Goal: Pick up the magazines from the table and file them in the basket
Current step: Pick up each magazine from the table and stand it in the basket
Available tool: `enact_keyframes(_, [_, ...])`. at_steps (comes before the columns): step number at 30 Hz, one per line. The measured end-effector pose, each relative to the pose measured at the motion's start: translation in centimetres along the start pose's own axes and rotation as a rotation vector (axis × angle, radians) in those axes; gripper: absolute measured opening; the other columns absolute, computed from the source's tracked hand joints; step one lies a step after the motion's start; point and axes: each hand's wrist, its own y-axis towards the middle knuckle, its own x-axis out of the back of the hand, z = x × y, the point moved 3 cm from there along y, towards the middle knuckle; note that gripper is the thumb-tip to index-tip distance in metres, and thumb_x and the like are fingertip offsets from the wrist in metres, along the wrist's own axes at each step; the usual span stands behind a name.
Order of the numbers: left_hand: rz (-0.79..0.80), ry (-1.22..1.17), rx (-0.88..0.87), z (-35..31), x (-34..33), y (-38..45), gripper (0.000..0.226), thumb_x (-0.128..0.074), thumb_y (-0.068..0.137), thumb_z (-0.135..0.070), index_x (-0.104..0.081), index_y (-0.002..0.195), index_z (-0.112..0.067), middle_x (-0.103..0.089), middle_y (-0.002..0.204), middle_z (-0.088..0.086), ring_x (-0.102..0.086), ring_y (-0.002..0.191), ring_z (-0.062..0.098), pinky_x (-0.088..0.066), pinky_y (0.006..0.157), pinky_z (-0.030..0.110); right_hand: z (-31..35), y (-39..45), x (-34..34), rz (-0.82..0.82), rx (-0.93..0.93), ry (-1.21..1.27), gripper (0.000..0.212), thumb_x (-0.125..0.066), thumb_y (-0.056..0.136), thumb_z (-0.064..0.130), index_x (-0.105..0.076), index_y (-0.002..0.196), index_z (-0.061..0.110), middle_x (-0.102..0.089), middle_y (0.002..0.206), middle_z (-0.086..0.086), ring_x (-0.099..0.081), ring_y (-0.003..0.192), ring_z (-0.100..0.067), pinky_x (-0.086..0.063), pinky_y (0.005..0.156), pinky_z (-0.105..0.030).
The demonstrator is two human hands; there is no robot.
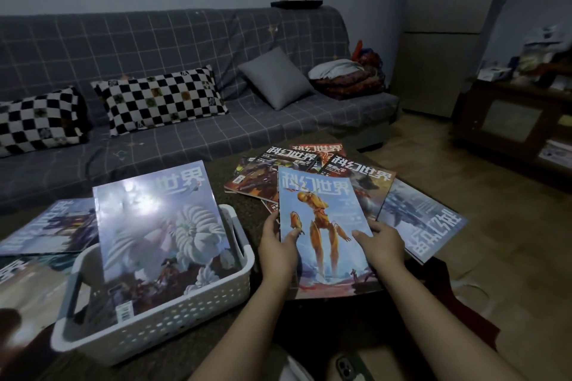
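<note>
Over tabletop (pixel 247 216): both hands gripping orange-robot magazine (pixel 322 226), left hand (pixel 278 252) on left edge, right hand (pixel 382 246) on right edge. White basket (pixel 173 322) alongside, already holding shell-cover magazine (pixel 161 226).

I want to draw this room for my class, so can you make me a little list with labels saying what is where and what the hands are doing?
held magazine: orange-figure cover, gripped on both side edges
left hand: holds its left edge
right hand: holds its right edge
basket: white, left of the hands, one pale-cover magazine leaning in it
table pile: several magazines fanned out behind the held one
more magazines: lying left of the basket
behind: grey sofa with checkered pillows
</note>
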Motion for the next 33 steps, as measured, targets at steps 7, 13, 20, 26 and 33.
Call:
enact_keyframes(7, [0.030,-0.213,-0.107,-3.2,2.8,-2.8,0.046,-0.061,0.089,-0.010,-0.046,0.131,-0.020,-0.064,0.120,0.005,-0.065,0.102,0.017,-0.055,0.086,0.037,4.1,-3.6,2.5,-0.007,0.108,0.263,0.008,-0.065,0.086,0.024,-0.063,0.091,0.019,-0.064,0.079,0.001,-0.062,0.071,-0.020,-0.054,0.069,-0.040])
enact_keyframes(13, [0.023,-0.230,-0.176,-6.2,6.1,-4.1,0.040,-0.063,0.088,-0.011,-0.047,0.118,-0.031,-0.067,0.115,0.006,-0.068,0.098,0.021,-0.057,0.081,0.037,7.8,-6.7,3.0,0.019,0.193,0.325,0.010,-0.065,0.086,0.022,-0.065,0.094,0.017,-0.067,0.085,-0.004,-0.066,0.074,-0.022,-0.054,0.067,-0.036])
enact_keyframes(20, [-0.055,-0.151,-0.255,-8.2,13.2,-4.5,0.045,-0.061,0.089,-0.014,-0.046,0.130,-0.025,-0.065,0.119,0.011,-0.067,0.101,0.023,-0.057,0.069,0.021,11.8,-10.2,-0.7,0.133,0.227,0.410,0.008,-0.065,0.086,0.018,-0.062,0.093,0.016,-0.065,0.078,0.003,-0.064,0.068,-0.013,-0.051,0.053,-0.025])
enact_keyframes(26, [-0.148,-0.075,-0.273,-8.1,19.7,-3.6,0.044,-0.061,0.089,-0.011,-0.048,0.130,-0.024,-0.067,0.114,0.010,-0.068,0.095,0.020,-0.053,0.059,0.016,14.5,-13.0,-6.2,0.213,0.264,0.454,0.011,-0.065,0.085,0.016,-0.061,0.095,0.013,-0.064,0.081,0.001,-0.064,0.071,-0.014,-0.047,0.052,-0.025])
enact_keyframes(33, [-0.262,0.042,-0.230,-6.1,25.0,-0.7,0.048,-0.066,0.085,-0.013,-0.051,0.128,-0.027,-0.066,0.111,0.002,-0.066,0.097,0.019,-0.055,0.087,0.046,15.9,-13.7,-12.7,0.287,0.283,0.417,0.014,-0.065,0.085,0.015,-0.057,0.096,0.013,-0.062,0.081,0.002,-0.062,0.072,-0.014,-0.046,0.054,-0.025])
